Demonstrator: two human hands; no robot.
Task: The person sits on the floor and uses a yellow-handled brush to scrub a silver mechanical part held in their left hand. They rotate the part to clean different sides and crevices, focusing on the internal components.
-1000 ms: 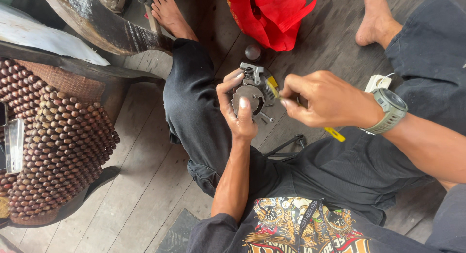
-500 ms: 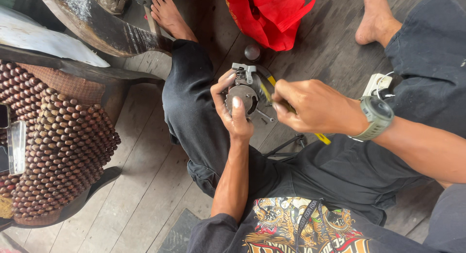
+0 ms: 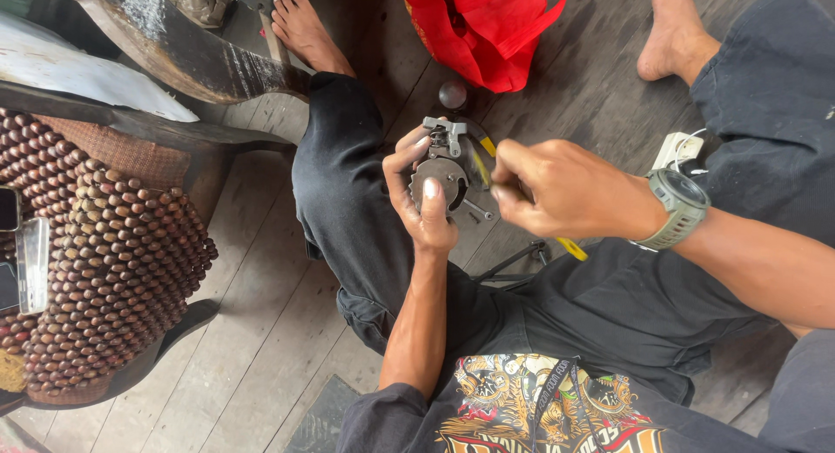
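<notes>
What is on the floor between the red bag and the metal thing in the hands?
In the head view, a small dark round ball lies on the wooden floor between the red bag and the metal part that the left hand holds.

Plank floor [image 3: 261,331] under red bag [image 3: 487,27]

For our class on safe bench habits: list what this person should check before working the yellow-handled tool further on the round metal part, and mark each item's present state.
1. Left hand grips the round metal part firmly: ok, thumb across its face.
2. Right hand holds the yellow-handled tool securely: ok, fist closed around it.
3. Tool tip seated on the part: cannot tell, hidden by fingers.
4. Left fingers clear of the tip: not ok, they sit right beside it.
5. Part braced on something: not ok, held in the air over the lap.
6. Red bag clear of the hands: ok.
</notes>
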